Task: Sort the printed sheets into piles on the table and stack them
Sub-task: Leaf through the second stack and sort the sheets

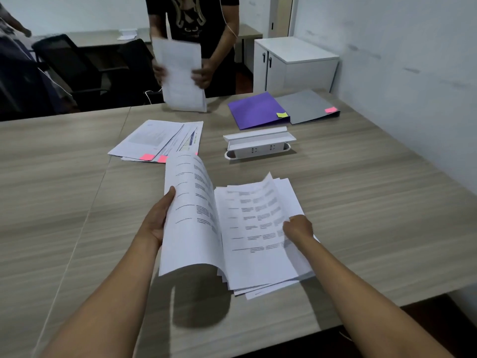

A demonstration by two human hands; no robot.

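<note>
While the left hand lifts pages, the scene reads so:
Left hand [157,220]: grips the left edge of a lifted bunch of printed sheets [191,215], thumb on the front, fingers hidden behind; the bunch curls up off the table.
Right hand [298,227]: fingers curled, pinching the right side of the loose stack [260,236], which lies fanned on the table [361,197] in front of the person.
Far pile [157,140]: printed sheets with pink sticky tabs, flat on the table beyond the lifted bunch.
Other person [193,19]: stands across the table, both hands holding an upright bundle of sheets [182,76], its lower edge at the table.
Folders: a purple folder [255,111] and a grey folder [307,105], touching, far right.
Socket box [258,147]: white, lid raised, between the folders and the loose stack.
</note>
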